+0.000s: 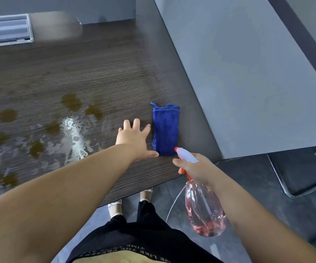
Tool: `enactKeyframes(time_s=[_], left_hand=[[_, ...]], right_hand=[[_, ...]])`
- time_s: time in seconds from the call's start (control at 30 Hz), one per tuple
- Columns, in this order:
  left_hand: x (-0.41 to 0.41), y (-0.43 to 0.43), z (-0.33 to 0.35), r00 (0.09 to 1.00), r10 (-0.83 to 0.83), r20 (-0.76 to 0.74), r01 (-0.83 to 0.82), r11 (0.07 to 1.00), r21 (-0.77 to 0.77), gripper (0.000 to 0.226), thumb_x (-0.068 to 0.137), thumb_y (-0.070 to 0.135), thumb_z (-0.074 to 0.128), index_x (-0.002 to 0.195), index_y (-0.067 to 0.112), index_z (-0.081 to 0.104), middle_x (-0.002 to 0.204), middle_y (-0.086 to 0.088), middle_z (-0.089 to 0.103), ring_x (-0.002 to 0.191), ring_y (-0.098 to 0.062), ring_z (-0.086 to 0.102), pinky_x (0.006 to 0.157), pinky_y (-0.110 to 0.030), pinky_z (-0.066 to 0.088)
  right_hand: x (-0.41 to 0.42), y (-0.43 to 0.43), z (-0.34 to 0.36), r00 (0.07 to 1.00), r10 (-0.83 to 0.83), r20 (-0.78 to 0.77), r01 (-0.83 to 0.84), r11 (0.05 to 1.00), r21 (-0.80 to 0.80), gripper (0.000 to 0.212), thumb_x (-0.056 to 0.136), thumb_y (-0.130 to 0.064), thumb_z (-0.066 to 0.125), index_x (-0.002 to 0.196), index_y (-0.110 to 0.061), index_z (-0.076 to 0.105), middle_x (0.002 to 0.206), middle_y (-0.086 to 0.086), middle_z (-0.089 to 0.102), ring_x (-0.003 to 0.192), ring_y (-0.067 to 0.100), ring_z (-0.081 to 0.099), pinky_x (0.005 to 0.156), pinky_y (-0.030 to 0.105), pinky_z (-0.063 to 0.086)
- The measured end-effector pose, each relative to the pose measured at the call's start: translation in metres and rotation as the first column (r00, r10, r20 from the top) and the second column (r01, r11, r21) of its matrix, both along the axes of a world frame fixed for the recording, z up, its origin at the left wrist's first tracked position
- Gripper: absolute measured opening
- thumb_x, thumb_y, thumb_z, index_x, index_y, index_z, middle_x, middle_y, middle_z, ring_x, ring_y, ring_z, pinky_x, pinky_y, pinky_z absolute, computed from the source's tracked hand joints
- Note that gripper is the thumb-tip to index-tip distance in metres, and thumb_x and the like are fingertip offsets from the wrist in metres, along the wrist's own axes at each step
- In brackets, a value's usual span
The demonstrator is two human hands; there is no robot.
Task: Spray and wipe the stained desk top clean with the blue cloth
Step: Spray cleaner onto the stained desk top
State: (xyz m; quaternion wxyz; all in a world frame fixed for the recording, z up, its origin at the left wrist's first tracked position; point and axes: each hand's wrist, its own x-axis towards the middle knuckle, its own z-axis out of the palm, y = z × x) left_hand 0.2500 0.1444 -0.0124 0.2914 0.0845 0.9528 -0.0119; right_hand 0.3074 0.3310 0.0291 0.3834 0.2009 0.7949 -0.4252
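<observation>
Blue folded cloth lies on the dark wood-grain desk top near its right edge, just beside my left hand, whose fingers are spread flat and hold nothing. My right hand is wrapped round the neck of the pink spray bottle, held out past the desk's front edge. Brown stains and a wet sprayed patch sit further left. A careless grab might nudge the cloth off the edge or unfold it, and a slack grip could drop the bottle.
</observation>
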Motion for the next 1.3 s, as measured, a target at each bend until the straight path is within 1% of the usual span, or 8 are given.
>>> enactKeyframes(time_s=[0.23, 0.43, 0.57, 0.7, 0.9, 1.07, 1.2, 1.3], left_hand=[[-0.002, -0.001, 0.002, 1.0, -0.018, 0.003, 0.018, 1.0, -0.006, 0.098, 0.072, 0.078, 0.048, 0.149, 0.032, 0.007, 0.149, -0.007, 0.014, 0.132, -0.033, 0.019, 0.097, -0.039, 0.041], [-0.002, 0.0, 0.001, 0.998, -0.053, -0.027, 0.052, 0.998, -0.034, 0.099, 0.074, 0.078, 0.045, 0.15, 0.029, 0.007, 0.145, -0.008, 0.018, 0.129, -0.033, 0.022, 0.093, -0.038, 0.043], [-0.002, 0.0, -0.001, 0.998, -0.054, -0.028, 0.053, 0.998, -0.038, 0.099, 0.074, 0.079, 0.046, 0.15, 0.028, 0.006, 0.144, -0.009, 0.018, 0.13, -0.034, 0.022, 0.096, -0.041, 0.042], [-0.002, 0.001, -0.002, 0.998, -0.051, -0.03, 0.05, 0.998, -0.032, 0.099, 0.074, 0.078, 0.047, 0.149, 0.028, 0.007, 0.144, -0.009, 0.017, 0.13, -0.034, 0.021, 0.098, -0.042, 0.04], [-0.002, 0.0, -0.005, 0.999, -0.047, -0.028, 0.046, 0.999, -0.026, 0.099, 0.074, 0.078, 0.046, 0.149, 0.028, 0.006, 0.145, -0.01, 0.016, 0.131, -0.035, 0.019, 0.102, -0.044, 0.038], [-0.001, -0.001, -0.008, 0.998, -0.048, -0.037, 0.048, 0.999, -0.016, 0.099, 0.074, 0.078, 0.046, 0.149, 0.028, 0.006, 0.146, -0.01, 0.016, 0.131, -0.036, 0.019, 0.103, -0.045, 0.037], [-0.001, -0.001, -0.008, 0.998, -0.059, -0.036, 0.058, 0.998, -0.022, 0.099, 0.074, 0.079, 0.044, 0.149, 0.028, 0.005, 0.146, -0.01, 0.015, 0.131, -0.036, 0.019, 0.103, -0.044, 0.037], [-0.001, -0.002, -0.009, 0.997, -0.069, -0.046, 0.068, 0.997, -0.027, 0.099, 0.074, 0.079, 0.043, 0.149, 0.027, 0.005, 0.147, -0.01, 0.015, 0.131, -0.036, 0.019, 0.103, -0.044, 0.037]], right_hand=[[-0.027, 0.001, 0.0, 0.997, 0.012, -0.079, -0.008, 0.999, 0.045, 0.03, 0.085, -0.049, 0.058, 0.093, -0.021, 0.065, 0.085, 0.0, 0.07, 0.067, 0.011, 0.056, 0.068, 0.025, 0.045], [-0.052, -0.013, 0.004, 0.988, 0.045, -0.151, -0.045, 0.999, 0.003, 0.046, 0.089, -0.047, 0.052, 0.134, -0.043, 0.043, 0.093, -0.003, 0.067, 0.082, 0.008, 0.058, 0.071, 0.023, 0.041], [-0.059, -0.018, 0.0, 0.989, 0.048, -0.14, -0.047, 0.999, 0.011, 0.048, 0.089, -0.049, 0.051, 0.135, -0.039, 0.043, 0.091, -0.001, 0.067, 0.084, 0.008, 0.059, 0.07, 0.023, 0.041], [-0.063, -0.018, -0.006, 0.988, 0.05, -0.145, -0.05, 0.999, 0.006, 0.053, 0.088, -0.05, 0.051, 0.138, -0.038, 0.04, 0.091, -0.001, 0.067, 0.09, 0.011, 0.06, 0.085, 0.029, 0.045], [-0.062, -0.008, -0.013, 0.989, -0.022, -0.147, 0.02, 1.0, -0.016, 0.05, 0.091, -0.048, 0.049, 0.139, -0.034, 0.042, 0.098, -0.001, 0.062, 0.088, 0.015, 0.063, 0.077, 0.027, 0.045], [-0.052, -0.001, -0.008, 0.991, 0.048, -0.123, -0.047, 0.999, 0.011, 0.045, 0.091, -0.05, 0.048, 0.134, -0.036, 0.046, 0.098, 0.001, 0.066, 0.087, 0.013, 0.06, 0.085, 0.032, 0.046], [-0.031, -0.008, -0.006, 0.999, -0.026, -0.037, 0.025, 1.0, -0.013, 0.028, 0.085, -0.052, 0.056, 0.102, -0.031, 0.062, 0.083, 0.001, 0.067, 0.06, 0.012, 0.052, 0.063, 0.033, 0.05], [-0.017, -0.015, -0.006, 0.999, -0.042, -0.002, 0.042, 0.997, -0.058, 0.017, 0.083, -0.05, 0.061, 0.096, -0.039, 0.062, 0.076, -0.001, 0.066, 0.057, 0.008, 0.051, 0.069, 0.034, 0.051]])
